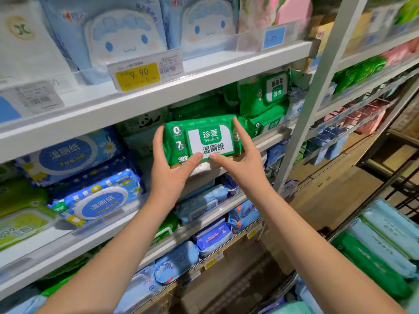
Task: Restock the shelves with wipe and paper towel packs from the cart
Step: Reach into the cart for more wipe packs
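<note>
Both hands are on one green wipe pack (204, 139): left hand (170, 168) grasps its left end, right hand (240, 162) its right end, thumbs pressed on the lower front. The pack is upright, label facing out, at the front edge of the middle shelf (267, 141), just left of the green stack (264, 94). Risks: that stack looks tilted and loosely piled, so shoving the pack in could nudge it and drop packs over the lip. Clearance under the upper shelf (204, 87) looks tight, so the top edge may snag. The slot behind is hidden, so depth is unknown. Containers: the cart (405, 198), near right, holds pale blue packs (385, 232) lying in rows, with green packs (367, 266) beside them. On the shelf bay to the left are blue wipe packs (74, 152).
</note>
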